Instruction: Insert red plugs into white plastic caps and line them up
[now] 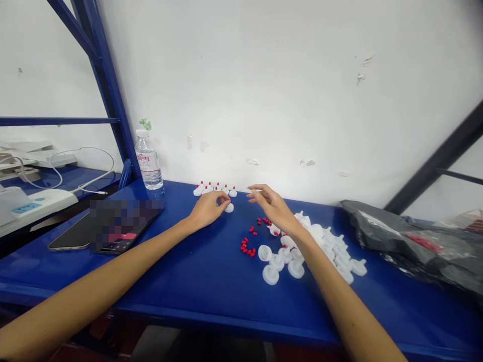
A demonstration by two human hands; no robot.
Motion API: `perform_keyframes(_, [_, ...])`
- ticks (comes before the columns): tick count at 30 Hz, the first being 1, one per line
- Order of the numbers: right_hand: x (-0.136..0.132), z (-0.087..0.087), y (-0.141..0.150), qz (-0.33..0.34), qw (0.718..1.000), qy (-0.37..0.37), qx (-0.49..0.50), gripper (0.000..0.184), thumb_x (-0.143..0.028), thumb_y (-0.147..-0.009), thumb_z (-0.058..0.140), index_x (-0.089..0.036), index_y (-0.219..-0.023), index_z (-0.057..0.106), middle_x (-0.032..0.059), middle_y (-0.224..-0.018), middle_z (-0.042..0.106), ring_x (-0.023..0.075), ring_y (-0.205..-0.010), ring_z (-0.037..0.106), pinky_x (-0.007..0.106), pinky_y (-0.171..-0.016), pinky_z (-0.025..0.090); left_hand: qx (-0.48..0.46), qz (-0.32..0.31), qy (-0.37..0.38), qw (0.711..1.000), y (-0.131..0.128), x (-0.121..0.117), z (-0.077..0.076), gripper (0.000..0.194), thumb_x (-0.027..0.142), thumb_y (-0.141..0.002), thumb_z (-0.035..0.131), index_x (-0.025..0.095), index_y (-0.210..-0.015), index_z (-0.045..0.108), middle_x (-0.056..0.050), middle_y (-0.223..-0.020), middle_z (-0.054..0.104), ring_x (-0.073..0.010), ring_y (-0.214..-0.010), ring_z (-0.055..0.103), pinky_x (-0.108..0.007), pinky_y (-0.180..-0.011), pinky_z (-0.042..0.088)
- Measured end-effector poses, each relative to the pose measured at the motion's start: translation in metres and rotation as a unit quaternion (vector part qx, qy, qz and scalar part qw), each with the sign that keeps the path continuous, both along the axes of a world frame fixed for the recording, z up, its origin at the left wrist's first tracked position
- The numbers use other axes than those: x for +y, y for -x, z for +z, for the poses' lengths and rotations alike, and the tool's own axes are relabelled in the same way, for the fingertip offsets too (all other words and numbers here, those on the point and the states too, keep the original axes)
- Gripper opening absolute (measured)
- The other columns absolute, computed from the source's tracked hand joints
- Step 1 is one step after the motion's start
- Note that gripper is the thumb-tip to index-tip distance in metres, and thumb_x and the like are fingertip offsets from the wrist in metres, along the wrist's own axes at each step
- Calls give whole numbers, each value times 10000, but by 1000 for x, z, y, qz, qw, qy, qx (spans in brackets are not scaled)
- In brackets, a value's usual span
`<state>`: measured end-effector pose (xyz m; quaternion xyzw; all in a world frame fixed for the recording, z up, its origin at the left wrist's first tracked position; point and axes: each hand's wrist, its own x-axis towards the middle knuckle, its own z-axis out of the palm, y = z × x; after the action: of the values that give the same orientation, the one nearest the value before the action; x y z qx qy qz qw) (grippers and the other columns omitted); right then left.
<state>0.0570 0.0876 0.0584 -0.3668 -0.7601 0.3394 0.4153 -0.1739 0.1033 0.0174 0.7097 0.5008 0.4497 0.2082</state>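
Head view: tabletop (211, 281), blue, against a white wall (264, 90).

Left hand (210, 207): thumb and fingertips pinched at the top of one white nozzle cap (229, 207), which sits base-down on the tabletop.

Right hand (269, 203): raised, apart from the left, fingers pointing toward it; a pale spot shows at the fingertips, too small to identify, and whether they grip it cannot be told.

Red-tipped nozzle caps (225, 190): a group standing upright near the wall, just beyond the left hand.

Red tips (244, 247): loose, scattered between the hands and the near edge.

Loose white nozzle caps (296, 269): heaped, at various angles, partly behind the right forearm.

Water bottle (148, 163): clear, white-lidded, upright, back left.

Smartphones (71, 232): two, lying flat at left, screens partly obscured.

Plastic bag (407, 246): dark grey, crumpled, far right.
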Motion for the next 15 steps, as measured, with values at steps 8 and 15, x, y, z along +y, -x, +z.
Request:
perform_keyframes(8, [0, -2, 3, 2, 1000, -16, -1, 396, -543, -991, 441, -268, -1225, 604, 68, -1107, 709, 216, -991, 697, 369, -889, 487, 199, 48, -66, 977, -5, -12, 5, 201, 340, -905, 536, 207, -852, 677, -76, -830, 640, -223, -753, 568, -314, -691, 369])
perform_keyframes(15, [1, -3, 3, 8, 999, -46, -18, 346, -468, -1010, 448, -243, -1133, 680, 48, -1007, 729, 189, -923, 697, 329, -862, 485, 380, 16, -20, 925, -39, -50, -6, 450, 401, -941, 458, 90, -1214, 636, -266, -1266, 567, -397, -1165, 544, -481, -971, 391])
